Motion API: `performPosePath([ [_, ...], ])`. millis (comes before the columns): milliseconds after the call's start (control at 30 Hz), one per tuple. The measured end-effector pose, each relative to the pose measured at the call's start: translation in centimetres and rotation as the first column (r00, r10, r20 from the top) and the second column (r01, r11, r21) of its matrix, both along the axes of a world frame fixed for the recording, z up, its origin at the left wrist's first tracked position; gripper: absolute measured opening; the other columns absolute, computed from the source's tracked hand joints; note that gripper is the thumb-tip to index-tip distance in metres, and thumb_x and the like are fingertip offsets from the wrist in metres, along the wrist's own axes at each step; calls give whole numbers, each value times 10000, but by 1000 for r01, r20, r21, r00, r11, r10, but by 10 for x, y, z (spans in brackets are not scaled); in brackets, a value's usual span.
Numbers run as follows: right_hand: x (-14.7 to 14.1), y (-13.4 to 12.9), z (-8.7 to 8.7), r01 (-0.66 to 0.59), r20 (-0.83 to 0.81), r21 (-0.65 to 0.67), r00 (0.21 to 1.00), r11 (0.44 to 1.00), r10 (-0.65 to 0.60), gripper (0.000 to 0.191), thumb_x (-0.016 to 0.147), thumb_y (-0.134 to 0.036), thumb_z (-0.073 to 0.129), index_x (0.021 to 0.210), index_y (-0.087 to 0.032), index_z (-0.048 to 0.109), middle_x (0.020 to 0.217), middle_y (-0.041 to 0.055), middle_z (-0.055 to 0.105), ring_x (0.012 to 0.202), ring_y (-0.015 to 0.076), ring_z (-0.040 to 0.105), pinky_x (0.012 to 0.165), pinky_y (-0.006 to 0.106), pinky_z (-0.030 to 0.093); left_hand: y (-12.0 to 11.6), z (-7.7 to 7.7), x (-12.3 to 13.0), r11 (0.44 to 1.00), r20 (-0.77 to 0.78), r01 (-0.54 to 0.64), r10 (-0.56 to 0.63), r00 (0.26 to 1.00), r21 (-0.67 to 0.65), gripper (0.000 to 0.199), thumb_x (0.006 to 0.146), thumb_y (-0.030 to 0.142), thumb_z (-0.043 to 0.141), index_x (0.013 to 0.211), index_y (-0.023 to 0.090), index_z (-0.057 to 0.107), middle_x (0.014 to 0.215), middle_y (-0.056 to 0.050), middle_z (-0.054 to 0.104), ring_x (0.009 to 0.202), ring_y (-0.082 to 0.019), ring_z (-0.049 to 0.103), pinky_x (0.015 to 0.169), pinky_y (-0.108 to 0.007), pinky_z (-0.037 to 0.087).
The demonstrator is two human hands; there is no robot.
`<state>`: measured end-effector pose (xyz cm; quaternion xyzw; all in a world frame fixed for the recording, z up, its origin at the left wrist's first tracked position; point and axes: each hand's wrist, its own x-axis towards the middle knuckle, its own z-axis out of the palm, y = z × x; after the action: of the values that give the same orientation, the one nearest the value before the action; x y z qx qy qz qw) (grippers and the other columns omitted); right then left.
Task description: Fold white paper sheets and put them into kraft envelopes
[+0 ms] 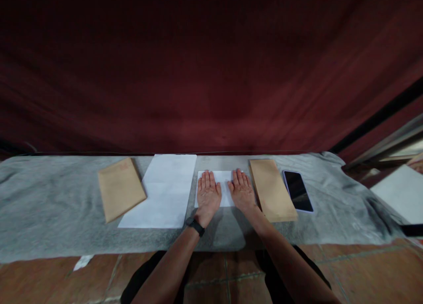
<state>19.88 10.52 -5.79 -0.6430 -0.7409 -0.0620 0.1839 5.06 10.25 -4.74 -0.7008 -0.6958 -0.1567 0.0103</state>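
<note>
A small white sheet of paper lies on the grey cloth between and under my hands. My left hand rests palm down on its left part, fingers stretched out. Palm down too, my right hand lies flat on the sheet's right part, its fingers slightly apart. Neither hand grips anything. To the left is a large white sheet, partly covered by a brown paper packet. Just right of my right hand lies a stack of brown paper envelopes or sheets.
A phone with a pale purple edge lies right of the brown stack. The grey cloth covers a long narrow surface before a dark red curtain. At the far right, part of a person's hand is near a white board.
</note>
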Motion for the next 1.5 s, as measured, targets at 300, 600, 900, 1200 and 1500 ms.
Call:
performPosePath([
  [300,-10,-13,11,-129,-36,-69,991,989,126,553,1068,-349,271,1534,-79,396,1599,151,371,1489,263,341,1220,472,270,-3,0,0,999,-34,12,-10,999,51,581,1005,285,323,1527,35,373,1583,-202,382,1517,-289,276,1230,-499,264],
  [600,-6,-23,5,-127,-16,-80,992,989,126,527,1060,-368,370,1525,-125,425,1605,147,362,1485,273,347,1209,466,281,-4,1,-2,999,-20,-21,22,1000,33,588,1024,309,305,1511,-11,378,1583,-230,369,1513,-295,285,1235,-472,262],
  [900,-2,-24,3,-92,12,-45,996,995,93,534,1061,-365,376,1529,-110,412,1594,168,376,1482,280,350,1200,459,287,-18,6,-10,999,-23,12,-11,1000,53,601,1028,322,285,1525,-8,351,1594,-224,350,1521,-302,262,1236,-499,263],
  [1200,-1,-24,0,-114,-15,-17,993,993,114,517,1056,-326,372,1521,-104,420,1596,173,370,1496,271,323,1204,471,278,-45,2,2,983,-72,178,-181,981,-45,590,1038,362,322,1551,71,340,1638,-175,271,1534,-288,219,1254,-492,225],
  [1500,4,-25,-6,-91,-37,38,995,995,93,582,1068,-367,325,1563,-60,320,1575,202,393,1485,281,349,1199,478,302,-51,3,-16,994,-124,98,-103,987,-46,609,1031,380,370,1554,70,333,1634,-204,260,1534,-307,200,1239,-491,257],
])
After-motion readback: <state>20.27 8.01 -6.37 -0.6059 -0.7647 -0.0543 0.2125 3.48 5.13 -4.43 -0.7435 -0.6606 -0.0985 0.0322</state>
